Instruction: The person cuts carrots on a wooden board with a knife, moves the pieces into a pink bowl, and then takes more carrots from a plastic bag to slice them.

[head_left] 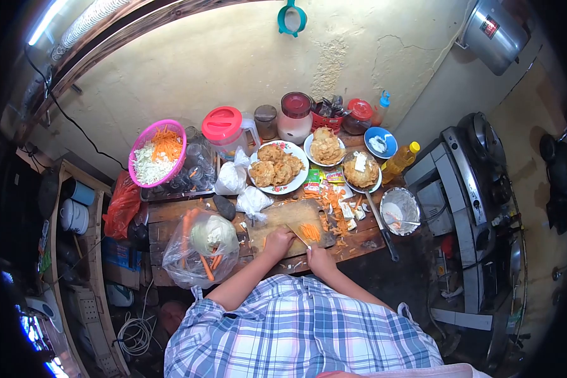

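Note:
A knife (299,236) lies at a slant over the wooden cutting board (283,215), its handle end in my closed right hand (321,259). My left hand (278,242) is closed on the board by the far end of the blade; what its fingers hold, if anything, is hidden. Thin carrot strips (310,232) are piled just beyond the knife. To the left, a clear plastic bag (176,255) holds whole carrots (208,268) and a pale cabbage (213,236). Orange peelings (337,208) and white scraps are scattered right of the board.
Plates of fried food (276,167) (326,148) (361,170) stand behind the board. A pink basket (155,153) of shredded vegetables is back left. At right are an oil bottle (400,162), a batter bowl (400,211), a long-handled utensil (384,232) and a stove (463,183).

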{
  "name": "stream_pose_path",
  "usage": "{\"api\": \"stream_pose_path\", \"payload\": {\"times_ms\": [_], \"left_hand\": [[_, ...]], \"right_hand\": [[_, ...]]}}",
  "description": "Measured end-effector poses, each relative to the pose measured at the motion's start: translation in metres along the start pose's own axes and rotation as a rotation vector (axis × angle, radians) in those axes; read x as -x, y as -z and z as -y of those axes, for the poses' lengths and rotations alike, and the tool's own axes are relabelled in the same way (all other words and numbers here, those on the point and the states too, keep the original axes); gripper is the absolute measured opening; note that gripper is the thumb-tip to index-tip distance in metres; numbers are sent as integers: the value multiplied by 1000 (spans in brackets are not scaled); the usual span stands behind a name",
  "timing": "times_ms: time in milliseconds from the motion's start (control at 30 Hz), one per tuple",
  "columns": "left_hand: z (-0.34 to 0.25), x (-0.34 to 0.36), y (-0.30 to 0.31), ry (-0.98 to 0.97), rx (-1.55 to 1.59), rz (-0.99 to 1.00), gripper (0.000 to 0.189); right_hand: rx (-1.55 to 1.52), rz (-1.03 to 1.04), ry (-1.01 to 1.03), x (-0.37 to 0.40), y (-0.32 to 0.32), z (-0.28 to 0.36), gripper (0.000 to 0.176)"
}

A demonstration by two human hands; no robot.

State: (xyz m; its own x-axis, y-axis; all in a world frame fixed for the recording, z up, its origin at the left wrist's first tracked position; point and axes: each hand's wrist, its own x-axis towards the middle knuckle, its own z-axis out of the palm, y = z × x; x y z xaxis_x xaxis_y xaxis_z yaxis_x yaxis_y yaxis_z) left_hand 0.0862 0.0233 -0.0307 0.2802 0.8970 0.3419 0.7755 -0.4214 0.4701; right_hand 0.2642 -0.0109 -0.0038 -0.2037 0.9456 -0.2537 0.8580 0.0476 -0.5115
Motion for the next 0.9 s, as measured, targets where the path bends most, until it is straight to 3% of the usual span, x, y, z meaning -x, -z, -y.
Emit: {"api": "stream_pose_path", "payload": {"times_ms": [300,467,567,900], "left_hand": [[0,0,1,10,-14,-14,7],[-8,2,1,108,33,-8,8],[-7,8,-11,-10,99,-82,8],[-4,5,-10,-50,11,23,9]], "right_hand": [[93,2,7,11,10,-4,27],[45,-33,-3,8,-7,-8,27],[-6,-48,-17,6,-11,-10,26],[-51,-63,-92,13,-2,0,26]]}}
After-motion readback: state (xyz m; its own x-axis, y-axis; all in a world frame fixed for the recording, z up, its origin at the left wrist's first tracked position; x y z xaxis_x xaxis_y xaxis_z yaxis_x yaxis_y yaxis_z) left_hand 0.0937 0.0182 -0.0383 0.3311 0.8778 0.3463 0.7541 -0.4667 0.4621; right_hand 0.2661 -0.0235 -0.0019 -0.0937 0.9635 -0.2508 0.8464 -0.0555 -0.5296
